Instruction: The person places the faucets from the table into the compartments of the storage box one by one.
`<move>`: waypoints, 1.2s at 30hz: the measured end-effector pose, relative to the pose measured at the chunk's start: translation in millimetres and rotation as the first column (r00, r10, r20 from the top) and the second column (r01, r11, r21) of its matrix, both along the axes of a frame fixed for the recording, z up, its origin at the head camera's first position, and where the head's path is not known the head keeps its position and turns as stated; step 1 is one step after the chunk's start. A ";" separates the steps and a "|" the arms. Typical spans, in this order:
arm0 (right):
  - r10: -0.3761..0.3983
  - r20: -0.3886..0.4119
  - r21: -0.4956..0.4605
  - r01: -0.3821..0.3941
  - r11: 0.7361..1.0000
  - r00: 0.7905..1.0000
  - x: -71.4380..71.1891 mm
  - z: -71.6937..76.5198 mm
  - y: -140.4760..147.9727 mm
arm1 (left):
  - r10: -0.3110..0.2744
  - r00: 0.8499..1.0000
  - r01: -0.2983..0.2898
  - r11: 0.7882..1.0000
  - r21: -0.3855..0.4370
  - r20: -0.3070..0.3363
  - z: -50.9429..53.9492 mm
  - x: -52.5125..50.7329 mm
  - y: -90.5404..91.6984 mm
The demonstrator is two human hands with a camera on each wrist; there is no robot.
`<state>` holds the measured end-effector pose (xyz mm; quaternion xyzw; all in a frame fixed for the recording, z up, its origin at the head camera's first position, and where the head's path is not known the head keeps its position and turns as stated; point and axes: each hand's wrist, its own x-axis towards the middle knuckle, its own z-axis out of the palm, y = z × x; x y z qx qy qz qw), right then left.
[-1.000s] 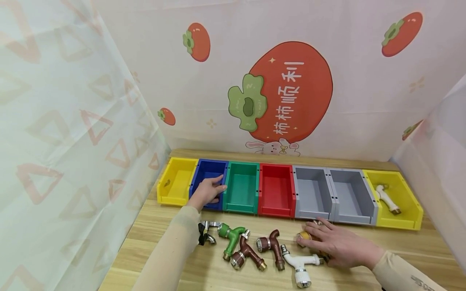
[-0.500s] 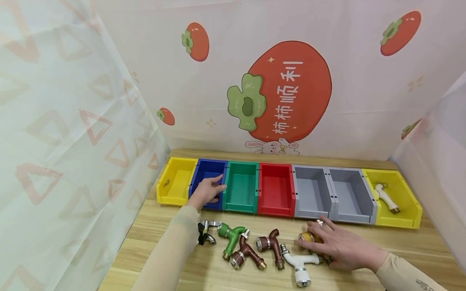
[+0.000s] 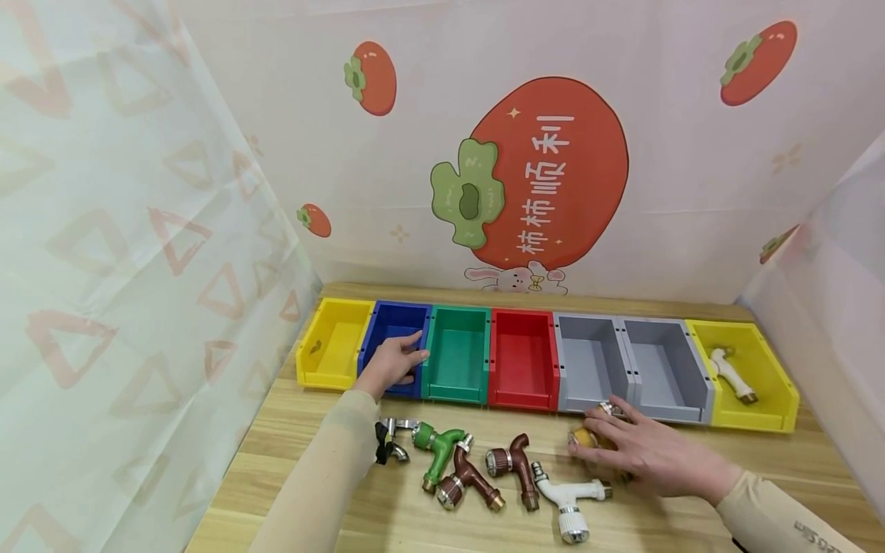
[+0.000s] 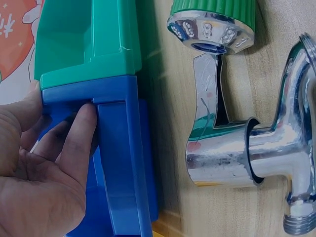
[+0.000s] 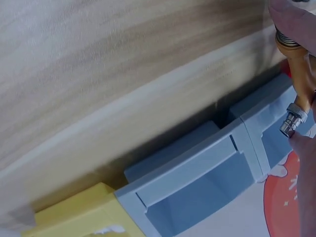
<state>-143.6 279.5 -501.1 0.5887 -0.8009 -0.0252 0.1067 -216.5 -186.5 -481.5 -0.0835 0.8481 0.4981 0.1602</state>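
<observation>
Holding one orange tap [image 5: 300,74] near five loose taps [image 3: 520,463].

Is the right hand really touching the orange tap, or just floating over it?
Touching. The right wrist view shows it: one finger of the right hand presses against the silver nozzle of the orange tap.

Pale walls [image 3: 681,153] printed with red fruit [image 3: 598,153] surround a wood-grain table [image 3: 256,461].
</observation>
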 end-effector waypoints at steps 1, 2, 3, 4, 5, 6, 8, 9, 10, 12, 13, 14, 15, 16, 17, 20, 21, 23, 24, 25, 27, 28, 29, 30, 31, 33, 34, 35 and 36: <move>0.002 -0.006 -0.004 -0.002 1.000 1.000 -1.1 0.9 0.2 | -0.001 1.000 0.001 1.000 0.000 0.000 -0.1 -0.1 0.2; 0.003 -0.009 -0.008 -0.003 1.000 1.000 -2.1 1.8 0.7 | -0.001 1.000 0.001 1.000 0.000 -0.002 -0.1 -0.2 0.3; 0.003 -0.011 -0.011 -0.003 1.000 1.000 -3.1 2.8 1.4 | -0.001 1.000 0.001 1.000 0.001 -0.003 -0.1 -0.1 0.5; 0.004 -0.013 -0.013 -0.004 1.000 1.000 -4.1 3.7 1.9 | -0.001 1.000 0.001 1.000 0.001 -0.003 0.0 -0.1 0.7; 0.002 -0.019 -0.015 -0.003 1.000 1.000 -5.0 4.7 2.6 | 0.000 1.000 0.000 1.000 0.003 -0.003 -0.1 0.0 0.8; 0.000 -0.026 -0.015 -0.001 1.000 1.000 -6.0 5.9 3.3 | 0.000 1.000 0.000 1.000 0.003 -0.003 0.1 0.2 0.9; 0.000 -0.035 -0.024 -0.001 1.000 0.999 -8.2 8.2 4.4 | 0.001 1.000 -0.001 1.000 0.002 -0.002 0.0 0.3 0.7; 0.001 -0.039 -0.029 -0.002 1.000 0.999 -9.4 9.3 5.0 | 0.002 1.000 -0.002 1.000 0.001 -0.001 -0.2 0.3 0.6; 0.002 -0.047 -0.033 -0.004 0.999 0.999 -10.7 10.5 5.4 | 0.002 1.000 -0.002 1.000 0.001 0.001 -0.4 0.2 0.5; 0.001 -0.055 -0.044 -0.003 0.999 0.998 -13.2 13.1 6.4 | 0.002 1.000 -0.002 1.000 0.000 0.003 -0.6 0.0 0.3; -0.001 -0.058 -0.048 -0.002 0.999 0.998 -14.5 14.3 6.8 | 0.005 1.000 -0.005 1.000 -0.001 0.006 -0.8 -0.3 0.2; -0.005 -0.059 -0.049 0.002 0.999 0.998 -15.7 15.7 7.3 | 0.006 1.000 -0.006 1.000 -0.002 0.007 -0.8 -0.5 0.3; -0.008 -0.059 -0.049 0.006 0.999 0.998 -16.8 17.1 8.0 | 0.003 1.000 -0.003 1.000 -0.004 0.005 -0.7 -0.4 0.3; -0.013 -0.059 -0.047 0.010 0.999 0.998 -17.8 18.6 8.6 | 0.003 1.000 -0.003 1.000 -0.003 0.006 -0.4 -0.4 0.4; -0.019 -0.056 -0.045 0.017 0.999 0.998 -18.7 20.0 9.2 | 0.004 1.000 -0.004 1.000 -0.004 0.007 -0.2 -0.4 0.5; -0.038 -0.053 -0.032 0.036 0.999 0.998 -21.4 24.2 11.2 | 0.003 1.000 -0.003 1.000 -0.003 0.006 0.5 0.0 0.3; -0.044 -0.054 -0.028 0.042 0.999 0.998 -22.4 25.5 11.8 | 0.002 1.000 -0.002 1.000 -0.003 0.005 0.8 0.0 0.3; -0.055 -0.060 -0.023 0.054 0.998 0.997 -24.4 27.9 12.9 | 0.003 1.000 -0.003 1.000 -0.004 0.006 0.8 -0.1 0.1; -0.060 -0.063 -0.024 0.058 0.998 0.996 -25.5 29.1 13.5 | 0.002 1.000 -0.002 1.000 -0.004 0.005 0.6 -0.2 0.0; -0.063 -0.064 -0.026 0.062 0.998 0.996 -26.7 30.2 14.1 | 0.001 1.000 -0.001 1.000 -0.005 0.004 0.4 -0.2 -0.1; -0.069 -0.066 -0.033 0.067 0.997 0.995 -29.2 32.2 15.6 | 0.002 1.000 -0.002 1.000 -0.007 0.003 0.4 -0.3 -0.1; -0.070 -0.070 -0.038 0.068 0.997 0.995 -30.5 33.1 16.5 | 0.003 1.000 -0.003 1.000 -0.007 0.004 0.5 -0.2 0.0; -0.071 -0.072 -0.042 0.068 0.997 0.995 -31.8 34.0 17.6 | 0.002 1.000 -0.002 1.000 -0.009 0.003 0.4 -0.3 0.1; -0.073 -0.074 -0.046 0.069 0.997 0.995 -33.2 34.9 18.7 | 0.002 1.000 -0.002 1.000 -0.011 0.003 0.3 -0.4 0.1; -0.074 -0.081 -0.049 0.070 0.996 0.994 -34.6 35.7 19.9 | 0.001 1.000 -0.001 1.000 -0.014 0.002 0.4 -0.5 0.2; -0.077 -0.087 -0.056 0.072 0.996 0.993 -37.4 37.5 22.3 | 0.001 1.000 -0.001 1.000 -0.020 0.003 -0.2 -1.1 0.3; -0.079 -0.090 -0.056 0.074 0.996 0.993 -38.7 38.3 23.5 | 0.001 1.000 -0.001 1.000 -0.023 0.005 -0.6 -1.6 0.4; -0.082 -0.091 -0.056 0.077 0.995 0.992 -40.1 39.2 24.6 | 0.002 1.000 -0.002 1.000 -0.025 0.007 -1.0 -2.1 0.4; -0.086 -0.093 -0.056 0.081 0.995 0.992 -41.3 39.9 25.7 | 0.005 1.000 -0.005 1.000 -0.024 0.009 -1.1 -2.5 0.4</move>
